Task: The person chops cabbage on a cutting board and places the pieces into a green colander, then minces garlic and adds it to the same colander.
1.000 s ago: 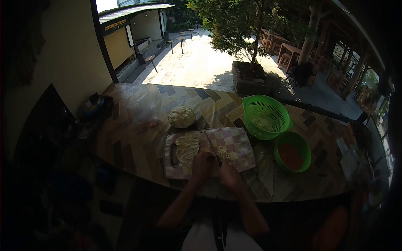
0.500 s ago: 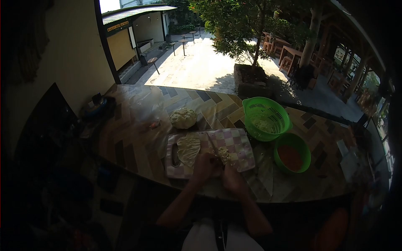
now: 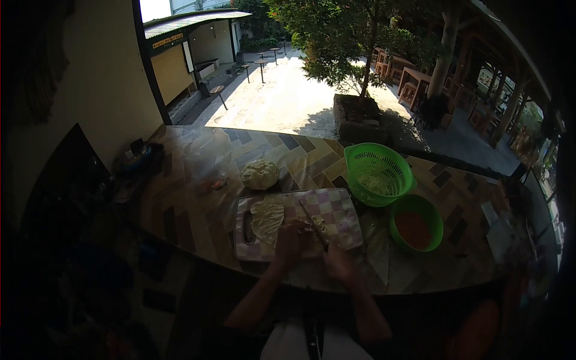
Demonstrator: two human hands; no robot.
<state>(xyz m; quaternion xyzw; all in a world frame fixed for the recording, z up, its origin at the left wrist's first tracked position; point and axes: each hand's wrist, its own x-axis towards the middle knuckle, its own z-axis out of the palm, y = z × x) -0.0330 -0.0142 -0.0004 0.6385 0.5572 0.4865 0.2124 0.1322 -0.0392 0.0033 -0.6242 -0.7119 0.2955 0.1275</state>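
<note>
Chopped cabbage bits (image 3: 316, 225) sit on the checkered cutting board (image 3: 336, 207), near its front edge, btwn the two hands. Knife (image 3: 312, 223) runs diagonally over the board, blade tip pointing up-left, handle down-right into the right hand (image 3: 338, 264), which is curled round the handle. Left hand (image 3: 290, 239) rests on the board just left of the blade, fingers bent down onto the cabbage bits; whether it pinches them or only presses, can't tell, too dark & small.

Left of that hand, a flat cabbage leaf (image 3: 267, 217) lies on the board, w/ the board's handle slot beyond it at the left end. Behind the board, apart from it, a cabbage head (image 3: 260, 174) sits on the tiled counter (image 3: 192, 204). Right of the board: green colander (image 3: 379, 174) w/ pale shreds inside, touching or nearly touching the board's far right corner. In front of it, a green bowl (image 3: 416, 222) w/ orange-red contents, just beside the colander.

Far left of counter, dark objects in shadow, not legible. Beyond the counter: sunlit courtyard (image 3: 282, 96), a tree (image 3: 360, 42) in a planter, wooden tables at right.
</note>
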